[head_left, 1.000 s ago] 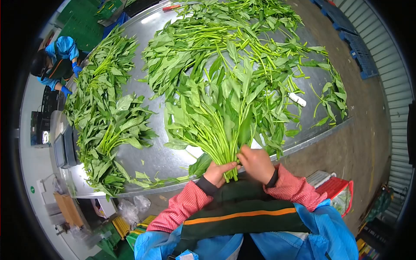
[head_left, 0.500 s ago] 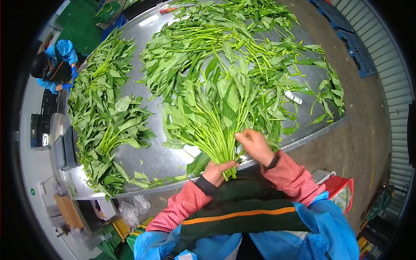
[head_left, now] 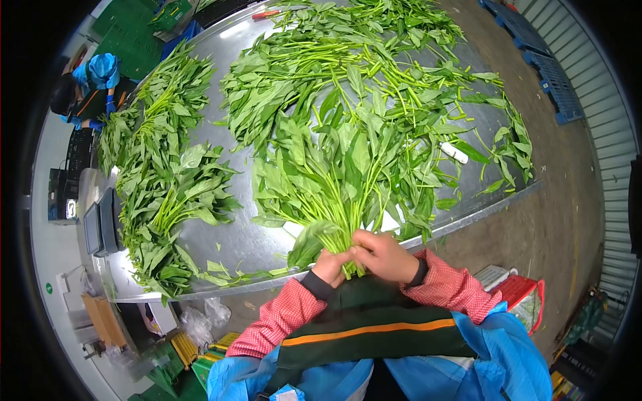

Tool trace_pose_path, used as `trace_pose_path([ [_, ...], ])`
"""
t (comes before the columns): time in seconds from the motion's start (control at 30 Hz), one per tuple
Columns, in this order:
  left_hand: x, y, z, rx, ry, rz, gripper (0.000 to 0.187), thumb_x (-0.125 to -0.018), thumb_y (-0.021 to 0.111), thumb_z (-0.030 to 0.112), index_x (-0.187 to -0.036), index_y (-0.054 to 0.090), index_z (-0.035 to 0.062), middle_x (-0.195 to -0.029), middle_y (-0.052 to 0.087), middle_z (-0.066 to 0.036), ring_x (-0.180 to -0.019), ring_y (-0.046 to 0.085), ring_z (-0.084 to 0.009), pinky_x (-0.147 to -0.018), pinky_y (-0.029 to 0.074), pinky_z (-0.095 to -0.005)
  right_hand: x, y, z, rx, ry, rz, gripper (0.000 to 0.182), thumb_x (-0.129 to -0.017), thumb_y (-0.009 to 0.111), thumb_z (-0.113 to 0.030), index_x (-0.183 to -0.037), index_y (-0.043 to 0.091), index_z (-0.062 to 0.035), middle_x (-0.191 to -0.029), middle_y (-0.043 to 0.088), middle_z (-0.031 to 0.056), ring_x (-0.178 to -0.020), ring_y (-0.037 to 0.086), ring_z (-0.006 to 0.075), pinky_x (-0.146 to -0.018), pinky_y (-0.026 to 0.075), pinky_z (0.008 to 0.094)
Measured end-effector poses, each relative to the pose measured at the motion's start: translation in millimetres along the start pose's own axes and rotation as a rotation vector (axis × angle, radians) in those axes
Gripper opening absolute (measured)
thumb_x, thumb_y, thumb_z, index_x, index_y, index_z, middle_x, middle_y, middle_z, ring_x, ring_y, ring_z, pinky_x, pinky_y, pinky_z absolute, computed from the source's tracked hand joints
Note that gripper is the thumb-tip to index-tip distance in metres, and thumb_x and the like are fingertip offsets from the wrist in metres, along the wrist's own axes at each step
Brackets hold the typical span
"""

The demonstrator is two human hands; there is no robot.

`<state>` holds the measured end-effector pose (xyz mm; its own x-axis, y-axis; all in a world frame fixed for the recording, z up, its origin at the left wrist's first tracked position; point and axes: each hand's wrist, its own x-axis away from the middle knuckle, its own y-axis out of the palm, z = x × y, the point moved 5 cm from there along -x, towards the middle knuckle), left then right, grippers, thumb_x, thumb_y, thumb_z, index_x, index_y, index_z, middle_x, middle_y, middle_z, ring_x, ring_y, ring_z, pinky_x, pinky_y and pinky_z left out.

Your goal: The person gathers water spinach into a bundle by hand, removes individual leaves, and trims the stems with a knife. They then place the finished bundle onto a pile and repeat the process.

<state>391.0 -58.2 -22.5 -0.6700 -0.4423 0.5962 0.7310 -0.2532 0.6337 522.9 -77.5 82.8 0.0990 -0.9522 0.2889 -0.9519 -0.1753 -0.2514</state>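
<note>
A leafy bunch of water spinach stands in my grip at the table's near edge, its leaves fanned out away from me and its cut stem ends toward me. My left hand is closed round the lower stems. Right beside it, my right hand is closed on the same stems, its thumb and fingers pressed against them close to the left thumb. What lies inside the right fingers is partly hidden. One broad leaf hangs over the stems just above my left hand.
Loose water spinach covers the far and right parts of the metal table. Bunches lie along its left side. A white object and a red-handled tool lie there. A co-worker in blue gloves handles greens at far left. A red basket stands at right.
My right hand has moved down and left from the side of the bunch onto the stems by my left hand. The co-worker's hands have shifted, with greens now jutting out at the left edge.
</note>
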Motion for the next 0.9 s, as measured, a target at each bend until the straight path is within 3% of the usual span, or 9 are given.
trace_pose_path([
  [0.03, 1.0, 1.7, 2.2, 0.03, -0.019, -0.003, 0.032, -0.085, 0.056, -0.003, -0.116, 0.054, 0.0024, -0.107, 0.063, -0.011, -0.089, 0.065, -0.0215, -0.078, 0.055, -0.0362, 0.8, 10.4, 11.6, -0.387, -0.014, -0.093, 0.02, -0.094, 0.053, -0.021, -0.083, 0.051, -0.0044, -0.071, 0.055, 0.0048, -0.063, 0.056, 0.0178, -0.058, 0.044, 0.0299],
  [0.2, 3.8, 9.6, 7.5, -0.045, -0.025, 0.05, 0.029, -0.082, 0.061, -0.003, -0.11, 0.058, 0.0014, -0.097, 0.066, -0.009, -0.085, 0.065, -0.0203, -0.077, 0.053, -0.0333, -1.0, -81.9, 28.5, -1.47, -0.215, 0.463, 0.018, -0.093, 0.055, -0.025, -0.095, 0.055, -0.0071, -0.071, 0.054, -0.0019, -0.062, 0.052, 0.0087, -0.057, 0.043, 0.0231],
  [0.3, 1.2, 12.7, 8.9, -0.084, -0.002, 0.037, 0.028, -0.081, 0.062, -0.005, -0.108, 0.059, 0.0014, -0.095, 0.067, -0.009, -0.085, 0.065, -0.0195, -0.077, 0.052, -0.0317, -20.5, -74.7, 48.2, -0.292, -0.095, 0.579, 0.025, -0.092, 0.057, -0.03, -0.101, 0.057, -0.0064, -0.072, 0.058, -0.0015, -0.061, 0.054, 0.0082, -0.056, 0.043, 0.0219],
  [0.4, -0.5, 17.0, 10.1, -0.085, 0.048, 0.023, 0.03, -0.081, 0.062, -0.005, -0.111, 0.059, 0.0019, -0.098, 0.067, -0.009, -0.085, 0.065, -0.019, -0.078, 0.052, -0.0315, -34.3, -42.8, 30.7, 0.315, 0.104, 0.457, 0.028, -0.084, 0.063, -0.027, -0.102, 0.057, -0.0057, -0.061, 0.06, 0.0068, -0.055, 0.06, 0.0226, -0.053, 0.047, 0.0348],
  [0.5, -1.1, 13.6, 7.9, -0.13, 0.052, 0.008, 0.034, -0.081, 0.061, -0.004, -0.115, 0.057, 0.0024, -0.101, 0.066, -0.01, -0.086, 0.065, -0.0192, -0.078, 0.052, -0.0314, -49.1, -38.5, 44.6, 0.441, 0.12, 0.501, 0.027, -0.08, 0.065, -0.025, -0.098, 0.057, -0.006, -0.058, 0.058, 0.0099, -0.056, 0.061, 0.0289, -0.053, 0.046, 0.0407],
  [0.63, 3.9, 13.7, 10.0, -0.055, -0.069, -0.003, 0.038, -0.082, 0.061, -0.004, -0.119, 0.055, 0.0032, -0.102, 0.066, -0.01, -0.088, 0.065, -0.0201, -0.08, 0.052, -0.0328, -40.8, -49.4, 49.6, 0.177, 0.14, 0.481, 0.021, -0.081, 0.063, -0.022, -0.093, 0.054, -0.008, -0.059, 0.059, 0.0103, -0.058, 0.061, 0.0313, -0.049, 0.044, 0.0431],
  [0.77, 5.6, 16.3, 14.5, 0.025, -0.153, -0.02, 0.04, -0.083, 0.06, -0.004, -0.122, 0.053, 0.0034, -0.102, 0.066, -0.01, -0.091, 0.065, -0.0207, -0.081, 0.053, -0.0344, -14.2, -46.9, -2.1, 0.578, -0.164, 0.591, 0.01, -0.084, 0.057, -0.012, -0.09, 0.05, -0.0076, -0.061, 0.055, 0.0108, -0.055, 0.056, 0.0338, -0.05, 0.044, 0.0446],
  [0.87, 2.1, 14.1, 10.3, 0.062, -0.14, -0.007, 0.04, -0.083, 0.059, -0.004, -0.121, 0.053, 0.0036, -0.104, 0.065, -0.011, -0.093, 0.065, -0.0217, -0.081, 0.054, -0.035, -5.3, -25.2, -31.7, 0.497, -0.538, 0.546, 0.011, -0.085, 0.057, -0.012, -0.09, 0.049, -0.0078, -0.067, 0.055, 0.0145, -0.056, 0.055, 0.0365, -0.052, 0.044, 0.046],
  [0.9, 0.3, 12.1, 8.0, 0.075, -0.127, 0.003, 0.039, -0.083, 0.059, -0.004, -0.121, 0.052, 0.0037, -0.104, 0.064, -0.011, -0.093, 0.065, -0.0221, -0.081, 0.054, -0.0351, -1.4, -17.6, -31.7, 0.407, -0.437, 0.462, 0.015, -0.086, 0.058, -0.011, -0.092, 0.047, -0.0041, -0.063, 0.056, 0.0126, -0.06, 0.058, 0.035, -0.056, 0.044, 0.0401],
])
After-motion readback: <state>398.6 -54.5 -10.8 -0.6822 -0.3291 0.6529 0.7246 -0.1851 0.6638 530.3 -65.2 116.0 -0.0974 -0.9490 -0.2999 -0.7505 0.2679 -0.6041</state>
